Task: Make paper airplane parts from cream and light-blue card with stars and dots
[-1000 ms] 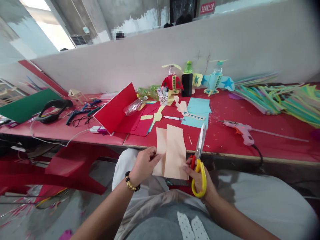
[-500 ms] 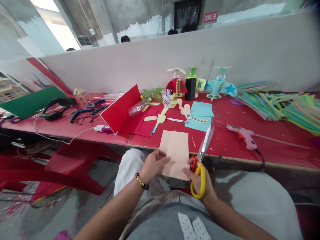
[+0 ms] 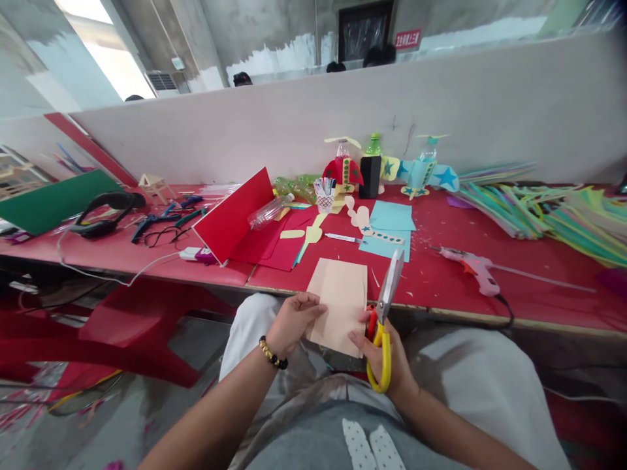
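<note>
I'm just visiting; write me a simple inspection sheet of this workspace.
Surface: red tabletop, with small scraps on it.
Things in use: beige paper; yellow-handled scissors.
Clutter: red board, clear bottle, glue gun, colored strips.
Hands: left hand at the paper's left edge; right hand holds the scissors and the paper's right edge.
Cables: white cable at left; black cord from the glue gun.
Surroundings: pale partition behind; red chair at left.

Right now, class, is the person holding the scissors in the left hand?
No, the scissors are in the right hand, while the left hand holds beige paper.
</note>
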The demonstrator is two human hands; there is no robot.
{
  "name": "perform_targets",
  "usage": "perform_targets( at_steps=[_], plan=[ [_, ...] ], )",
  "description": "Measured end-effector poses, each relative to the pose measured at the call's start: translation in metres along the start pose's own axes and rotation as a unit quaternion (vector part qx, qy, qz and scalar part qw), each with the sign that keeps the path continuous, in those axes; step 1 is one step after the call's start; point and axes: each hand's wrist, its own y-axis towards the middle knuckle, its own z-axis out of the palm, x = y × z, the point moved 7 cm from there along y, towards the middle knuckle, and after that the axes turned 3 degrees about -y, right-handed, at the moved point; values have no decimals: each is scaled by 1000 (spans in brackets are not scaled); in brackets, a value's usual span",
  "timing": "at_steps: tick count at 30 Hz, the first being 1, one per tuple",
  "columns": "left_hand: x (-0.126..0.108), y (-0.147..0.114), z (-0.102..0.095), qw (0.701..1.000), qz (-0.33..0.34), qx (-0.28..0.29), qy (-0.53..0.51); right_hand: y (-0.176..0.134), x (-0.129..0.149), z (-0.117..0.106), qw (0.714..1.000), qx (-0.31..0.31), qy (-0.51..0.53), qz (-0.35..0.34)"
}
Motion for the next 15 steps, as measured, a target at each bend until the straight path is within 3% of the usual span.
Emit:
perform_targets(
  at_steps=[2, 5, 9, 10, 12, 15],
  plan=[
    [-14, 3, -8, 1000, 23, -5, 17, 1, 2, 1, 1000, 17, 7, 6],
    [-54, 12, -36, 995, 83, -34, 38, 5, 7, -7, 999, 42, 11, 18],
    [-126, 32, -88, 974, 190, -76, 96, 23, 23, -49, 999, 28, -35, 19],
    [-145, 37, -100, 959, 235, -99, 126, 29, 28, -62, 991, 29, -129, 9],
    [-165, 53, -121, 948, 255, -124, 147, 42, 38, -91, 953, 21, -300, -26],
    [-170, 80, -139, 938, 226, -155, 211, 65, 43, -127, 868, 8, -492, -66]
  ],
)
